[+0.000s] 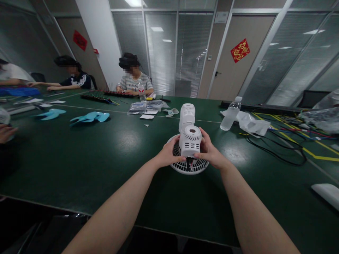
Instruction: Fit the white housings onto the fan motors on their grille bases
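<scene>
A white electric fan lies face down on the green table, its round slotted grille [189, 172] against the tabletop. Above the grille sits the white motor housing [191, 141], with vent slots and a dark oval on top. My left hand [171, 153] is closed around the housing's left side, thumb at its lower edge. On the right side my right hand [210, 151] grips the same housing, its thumb near the bottom corner. Dark parts show below the housing, between my thumbs. Behind it extends another white vented section [187, 114] of the fan.
Light-blue fan blades [91, 118] lie to the left. A water bottle [231, 113] and crumpled white plastic [253, 123] are at right, near black cables [278, 155]. Plastic-wrapped packets [140, 107] lie farther back. Several people sit at the far and left sides.
</scene>
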The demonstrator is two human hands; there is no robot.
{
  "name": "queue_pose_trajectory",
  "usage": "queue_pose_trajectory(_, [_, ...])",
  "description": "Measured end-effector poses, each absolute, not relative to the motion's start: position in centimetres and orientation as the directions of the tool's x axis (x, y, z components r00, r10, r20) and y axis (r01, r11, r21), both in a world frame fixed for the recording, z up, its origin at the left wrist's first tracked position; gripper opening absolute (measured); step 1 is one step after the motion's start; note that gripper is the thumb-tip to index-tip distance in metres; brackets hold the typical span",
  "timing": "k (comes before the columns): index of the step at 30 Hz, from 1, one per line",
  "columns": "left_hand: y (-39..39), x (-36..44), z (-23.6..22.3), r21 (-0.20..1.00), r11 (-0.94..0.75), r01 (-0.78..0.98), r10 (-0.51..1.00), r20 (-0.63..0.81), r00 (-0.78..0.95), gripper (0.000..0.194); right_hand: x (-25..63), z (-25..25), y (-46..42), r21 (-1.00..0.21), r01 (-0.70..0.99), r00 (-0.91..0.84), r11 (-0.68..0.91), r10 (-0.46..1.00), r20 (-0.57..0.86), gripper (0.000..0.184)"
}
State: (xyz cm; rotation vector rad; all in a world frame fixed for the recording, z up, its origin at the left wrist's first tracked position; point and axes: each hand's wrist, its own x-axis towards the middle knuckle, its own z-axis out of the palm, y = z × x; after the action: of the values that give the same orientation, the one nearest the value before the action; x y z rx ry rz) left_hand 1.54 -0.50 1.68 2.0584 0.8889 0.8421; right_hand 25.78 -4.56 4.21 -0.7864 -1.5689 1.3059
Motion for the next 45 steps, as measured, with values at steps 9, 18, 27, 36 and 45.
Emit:
queue_pose_trajectory(9, [-0.3, 1.4, 1.3, 0.785, -0.543, 0.298, 0.761, 0.311, 0.569, 0.114, 25.8, 3.9, -4.5, -0.965, -0.119, -0.377, 0.235, 0.888, 0.263, 0.115])
queue_pose_trajectory(18, [0.0, 1.7, 0.8, 0.807, -0.521, 0.277, 0.778, 0.317, 0.542, 0.114, 26.1, 3.4, -3.8, -0.948, -0.034, -0.404, 0.316, 0.864, 0.302, 0.115])
queue_pose_trajectory(27, [-0.2, 1.6, 1.0, 0.781, -0.522, 0.343, 0.792, 0.295, 0.535, 0.115, 26.2, 3.3, -3.8, -0.953, -0.070, -0.406, 0.294, 0.864, 0.297, 0.117])
queue_pose_trajectory(36, [-0.3, 1.7, 1.2, 0.751, -0.533, 0.390, 0.788, 0.272, 0.553, 0.121, 26.2, 3.9, -4.0, -0.952, 0.044, -0.397, 0.302, 0.880, 0.261, 0.116])
queue_pose_trajectory(45, [-0.1, 1.7, 1.1, 0.791, -0.509, 0.339, 0.801, 0.291, 0.524, 0.113, 26.6, 3.9, -3.9, -0.956, 0.091, -0.396, 0.280, 0.891, 0.224, 0.116])
